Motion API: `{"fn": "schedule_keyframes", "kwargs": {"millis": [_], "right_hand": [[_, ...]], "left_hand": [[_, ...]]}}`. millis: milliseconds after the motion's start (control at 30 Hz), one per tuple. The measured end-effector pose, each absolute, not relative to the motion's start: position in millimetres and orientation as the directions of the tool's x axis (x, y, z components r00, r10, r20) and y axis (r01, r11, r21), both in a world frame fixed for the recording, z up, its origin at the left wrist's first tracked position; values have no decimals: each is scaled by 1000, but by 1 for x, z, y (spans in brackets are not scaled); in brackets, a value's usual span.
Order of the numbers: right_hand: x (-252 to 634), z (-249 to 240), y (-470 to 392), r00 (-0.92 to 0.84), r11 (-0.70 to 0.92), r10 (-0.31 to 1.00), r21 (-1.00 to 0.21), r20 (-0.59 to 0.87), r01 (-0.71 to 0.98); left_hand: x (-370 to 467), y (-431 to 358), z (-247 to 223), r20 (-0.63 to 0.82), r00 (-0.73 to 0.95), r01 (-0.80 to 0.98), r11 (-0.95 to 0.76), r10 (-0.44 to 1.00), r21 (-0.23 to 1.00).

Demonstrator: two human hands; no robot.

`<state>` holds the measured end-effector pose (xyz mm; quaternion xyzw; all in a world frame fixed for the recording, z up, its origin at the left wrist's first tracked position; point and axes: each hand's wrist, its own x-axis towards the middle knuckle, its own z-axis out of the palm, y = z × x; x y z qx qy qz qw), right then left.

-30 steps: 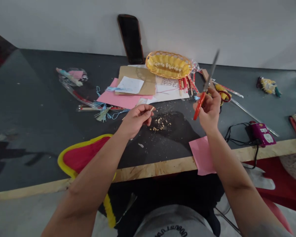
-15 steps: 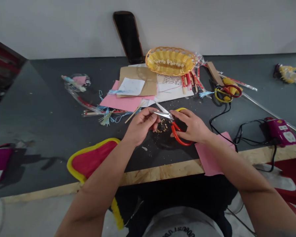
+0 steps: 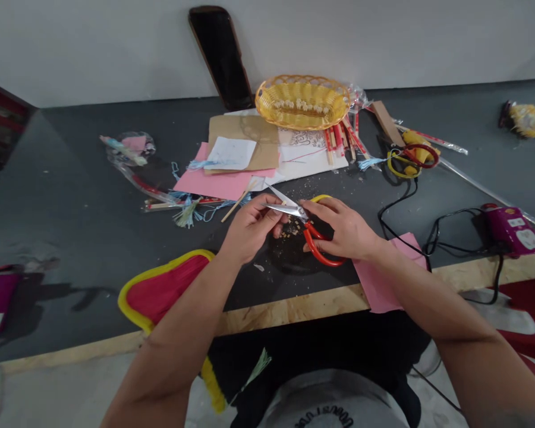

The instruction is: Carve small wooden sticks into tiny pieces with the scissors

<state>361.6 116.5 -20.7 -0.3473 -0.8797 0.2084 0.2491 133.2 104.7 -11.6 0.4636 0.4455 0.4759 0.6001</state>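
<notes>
My right hand (image 3: 348,230) holds a pair of scissors (image 3: 301,213) by its loops, one red and one yellow. The blades are spread apart and point left. At their tips, my left hand (image 3: 252,228) is closed in a pinch, its thumb and fingers against the lower blade. Whatever small piece sits between those fingers is too small to make out. Below the blades, tiny tan clippings (image 3: 289,234) are scattered over the dark tabletop. A thin wooden stick (image 3: 236,208) lies just beyond my left hand, beside blue and green tassels (image 3: 188,213).
A yellow woven basket (image 3: 304,122) holding small pale pieces stands on papers at the back. Left of it, a phone (image 3: 223,56) leans on the wall. A glue gun (image 3: 414,151) and its cord lie right. A red pad with yellow trim (image 3: 164,288) rests by my left forearm.
The view has shifted slightly, so most things appear a little higher and farther left. A green tassel now shows near my lap. Both hands keep about the same pose, with the scissors blades still apart.
</notes>
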Motion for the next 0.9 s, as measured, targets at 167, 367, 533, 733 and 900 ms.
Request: {"fn": "schedule_keyframes", "kwargs": {"millis": [167,367,533,733,900], "right_hand": [[361,-21,116,-631,670,718,-541,294,509],[360,-21,115,-634,682,711,-519,305,515],[359,-21,114,-647,695,699,-499,304,517],[358,-21,112,-665,727,674,-452,323,517],[360,-18,110,-683,739,663,-414,306,531]], "left_hand": [[134,104,-10,-99,156,-166,125,983,978],[133,104,-15,-106,140,-175,130,984,976],[133,104,-16,-67,122,-124,82,990,989],[134,101,-14,-42,81,-142,53,996,988],[136,101,-13,-51,61,-150,60,997,987]]}}
